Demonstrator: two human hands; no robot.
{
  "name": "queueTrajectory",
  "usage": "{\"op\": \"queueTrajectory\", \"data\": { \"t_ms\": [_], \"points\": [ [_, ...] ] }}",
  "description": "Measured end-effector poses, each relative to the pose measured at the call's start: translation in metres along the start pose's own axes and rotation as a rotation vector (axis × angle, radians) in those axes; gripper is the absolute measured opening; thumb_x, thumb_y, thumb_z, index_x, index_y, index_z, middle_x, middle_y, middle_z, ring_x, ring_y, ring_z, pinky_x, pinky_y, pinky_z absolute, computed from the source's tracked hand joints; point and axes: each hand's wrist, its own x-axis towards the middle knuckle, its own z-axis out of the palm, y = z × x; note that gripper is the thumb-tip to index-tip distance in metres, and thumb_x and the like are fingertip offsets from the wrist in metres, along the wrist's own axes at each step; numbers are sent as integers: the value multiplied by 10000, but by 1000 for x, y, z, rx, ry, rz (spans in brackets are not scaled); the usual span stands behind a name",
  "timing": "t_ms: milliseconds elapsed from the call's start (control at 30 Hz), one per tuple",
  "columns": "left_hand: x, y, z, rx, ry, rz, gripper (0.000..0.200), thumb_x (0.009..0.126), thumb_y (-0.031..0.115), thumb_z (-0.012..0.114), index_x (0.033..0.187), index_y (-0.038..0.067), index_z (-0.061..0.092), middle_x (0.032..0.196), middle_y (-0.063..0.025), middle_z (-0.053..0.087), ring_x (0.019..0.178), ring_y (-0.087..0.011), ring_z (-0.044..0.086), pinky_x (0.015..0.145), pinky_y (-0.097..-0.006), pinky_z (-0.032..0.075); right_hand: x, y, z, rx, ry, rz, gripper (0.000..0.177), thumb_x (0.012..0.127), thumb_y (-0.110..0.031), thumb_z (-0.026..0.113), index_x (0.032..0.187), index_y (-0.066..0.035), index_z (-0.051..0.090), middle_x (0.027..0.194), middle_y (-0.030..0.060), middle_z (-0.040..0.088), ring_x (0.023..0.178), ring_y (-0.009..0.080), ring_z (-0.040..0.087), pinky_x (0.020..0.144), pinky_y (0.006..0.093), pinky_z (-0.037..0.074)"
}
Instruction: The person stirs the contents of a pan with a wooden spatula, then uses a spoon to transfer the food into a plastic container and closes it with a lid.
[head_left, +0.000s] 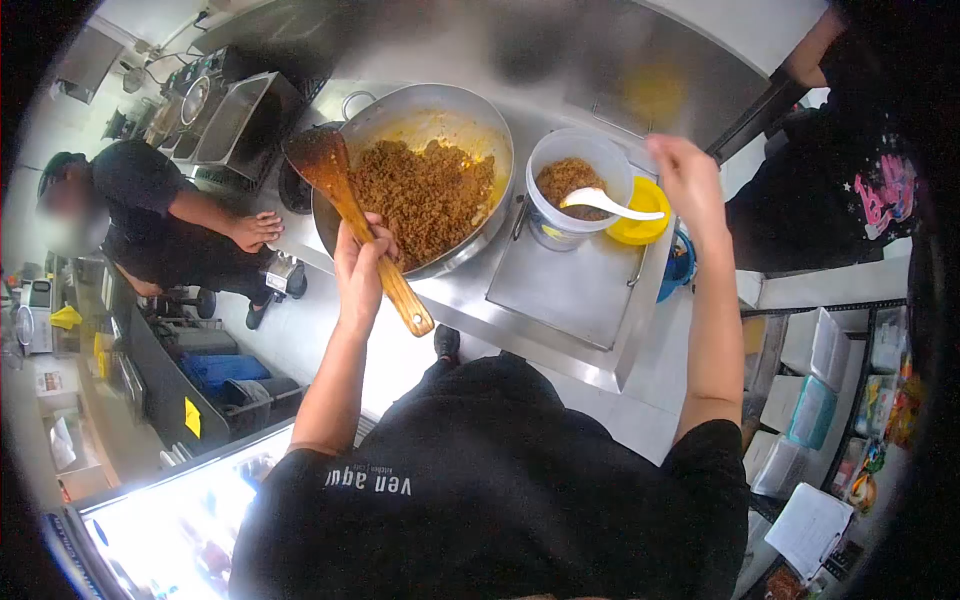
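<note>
Brown, well-used wood here: the wooden spatula (352, 208) is clamped in my left hand (368, 250), fingers wrapped round the handle, blade tilted up by the left rim of the big steel pan (435, 118), handle end pointing back at me. My right hand (685, 165) is up past the tub's far right side, kinda blurry, fingers bent, nothing visible in it; can't tell if the fingertips meet. The pan sits on the left part of the steel counter (460, 302) with a wide heap of brown crumbly food (420, 195) in it. The plastic tub (553, 222) stands upright to its right, near the right edge, with more of the same-looking stuff inside and a white spoon (620, 208) leaning out over the rim. Yellow round piece (642, 228) is just beside the tub, super close to that right edge. For elbow room, there's a strip of bare steel along my side, plus most of the flat metal panel (560, 300) in front of the tub. Headcount: one pan, one tub, one spatula, one spoon, one yellow piece, two other people. The person on the left (140, 200) has a hand (257, 230) at the counter's left end; the person on the right (830, 180) stands well apart from the tub.
</note>
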Motion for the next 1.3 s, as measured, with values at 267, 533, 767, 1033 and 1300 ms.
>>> {"op": "queueTrajectory", "data": {
  "t_ms": [267,533,767,1033,1300],
  "points": [
    [29,5,-41,127,9,106,251,799,-6,468,1048,0,439,784,-63,509,692,-139,503,645,-269,426,-8,-39,91,-758,-569,-164,182,803,-194,588,749,-67,707,820,157,682,764,285,671,679,377,535],
    [101,-44,-122,214,-101,136,247,822,24,453,1068,9,448,765,-55,528,673,-138,524,636,-265,442,17,-118,29,-738,-198,-35,143,815,-102,534,870,-37,648,836,163,641,773,293,667,662,414,535],
    [103,-61,-139,189,-138,117,275,808,19,444,1083,14,443,762,-54,506,668,-130,497,629,-250,425,61,-177,187,-552,-503,-309,152,803,-120,543,858,-57,669,836,172,664,766,299,670,639,398,538],
    [105,-68,-143,250,-46,134,267,777,42,476,1040,1,460,746,-80,557,648,-152,547,602,-272,459,82,-156,297,-346,-767,-206,207,832,-243,572,865,-80,695,862,143,679,866,297,658,715,427,523],
    [106,-65,-144,248,-22,141,254,772,33,492,1024,12,466,733,-85,567,626,-162,554,593,-282,462,40,-173,315,38,-1104,-367,180,816,-226,556,832,-97,682,775,142,657,705,310,630,635,433,477]
  ]
}}
